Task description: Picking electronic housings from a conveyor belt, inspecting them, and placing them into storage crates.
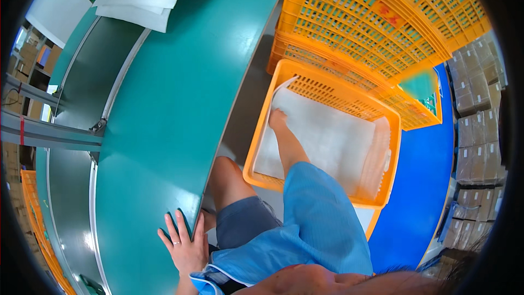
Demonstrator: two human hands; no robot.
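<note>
White sheet (327, 131), red-lettered crate (388, 13) beyond; left hand (188, 248) spread, right hand (278, 117), grip unclear

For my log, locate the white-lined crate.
In the head view, the white-lined crate sits right of the green table, beside orange crates, with the right hand inside.

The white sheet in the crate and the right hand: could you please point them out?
White sheet (331, 137), head view, on its bare middle.
Right hand (278, 118), head view, on its back.
</note>
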